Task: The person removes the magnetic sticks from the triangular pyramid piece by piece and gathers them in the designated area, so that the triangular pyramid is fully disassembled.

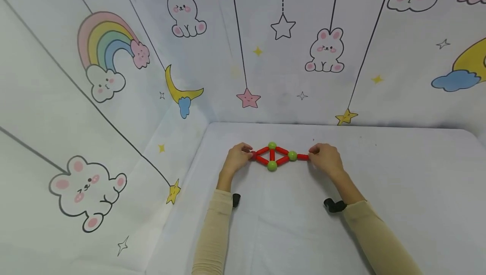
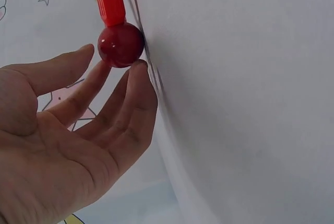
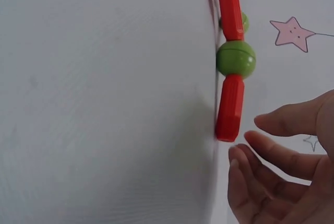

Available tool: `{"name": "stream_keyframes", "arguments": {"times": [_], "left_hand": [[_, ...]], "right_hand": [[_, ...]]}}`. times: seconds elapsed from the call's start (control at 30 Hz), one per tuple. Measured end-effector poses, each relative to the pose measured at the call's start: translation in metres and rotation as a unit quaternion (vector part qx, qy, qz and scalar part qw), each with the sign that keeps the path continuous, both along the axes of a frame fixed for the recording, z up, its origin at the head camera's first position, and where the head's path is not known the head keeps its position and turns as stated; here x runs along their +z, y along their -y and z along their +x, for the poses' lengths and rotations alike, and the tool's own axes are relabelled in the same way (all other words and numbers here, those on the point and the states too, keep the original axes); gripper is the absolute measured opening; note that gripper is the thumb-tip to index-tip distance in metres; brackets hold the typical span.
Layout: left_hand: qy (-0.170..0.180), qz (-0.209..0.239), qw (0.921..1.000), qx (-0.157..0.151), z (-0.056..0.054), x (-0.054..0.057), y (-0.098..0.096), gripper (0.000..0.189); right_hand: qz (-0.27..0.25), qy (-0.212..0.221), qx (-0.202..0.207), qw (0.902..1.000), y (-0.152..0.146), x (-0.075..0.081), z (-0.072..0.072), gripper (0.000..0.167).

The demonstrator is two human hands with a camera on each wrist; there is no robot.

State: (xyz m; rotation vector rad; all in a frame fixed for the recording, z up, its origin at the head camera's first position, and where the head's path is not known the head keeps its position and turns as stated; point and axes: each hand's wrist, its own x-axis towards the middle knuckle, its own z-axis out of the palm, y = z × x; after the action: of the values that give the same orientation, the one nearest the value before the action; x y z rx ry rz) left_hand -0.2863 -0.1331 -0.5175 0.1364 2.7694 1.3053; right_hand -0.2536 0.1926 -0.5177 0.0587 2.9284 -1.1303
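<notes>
A flat figure of red rods and balls lies on the white table, its rods forming a diamond with a crossbar [image 1: 271,155]. Its left corner is a dark red ball [image 2: 121,45]; the other corners are green balls [image 1: 272,165]. One more red rod [image 3: 230,108] sticks out rightward from the right green ball [image 3: 236,59]. At the red ball, my left hand [image 1: 237,159] has its fingertips against the near side, thumb standing off. My right hand [image 1: 327,160] is beside the free end of the outer rod, fingers loosely bent, with a gap showing in the right wrist view.
The white table [image 1: 281,224] meets a white backdrop [image 1: 212,64] printed with rabbits, stars and rainbows behind and at the left. Black wrist-worn pieces [image 1: 335,205] stick out inward below both hands. Beige sleeves [image 1: 212,233] cover the forearms.
</notes>
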Motion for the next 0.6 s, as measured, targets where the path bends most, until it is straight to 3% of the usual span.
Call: {"name": "stream_keyframes", "arguments": {"times": [0.13, 0.4, 0.5, 0.6], "left_hand": [[0.0, 0.034, 0.9994, 0.005, -0.002, 0.0, 0.001, 0.033], [-0.006, 0.063, 0.998, 0.001, -0.008, -0.002, 0.002, 0.037], [0.011, 0.098, 0.9951, -0.005, -0.009, -0.003, 0.002, 0.038], [0.044, 0.153, 0.9873, -0.009, -0.01, -0.005, 0.002, 0.043]], "right_hand": [[-0.007, -0.035, 0.001, 0.9994, 0.007, 0.007, 0.001, 0.025], [-0.029, -0.085, 0.048, 0.9948, 0.032, 0.02, -0.006, 0.021], [-0.031, -0.082, 0.061, 0.9943, 0.046, 0.026, -0.009, 0.023], [-0.03, -0.08, 0.072, 0.9937, 0.061, 0.032, -0.012, 0.024]]}}
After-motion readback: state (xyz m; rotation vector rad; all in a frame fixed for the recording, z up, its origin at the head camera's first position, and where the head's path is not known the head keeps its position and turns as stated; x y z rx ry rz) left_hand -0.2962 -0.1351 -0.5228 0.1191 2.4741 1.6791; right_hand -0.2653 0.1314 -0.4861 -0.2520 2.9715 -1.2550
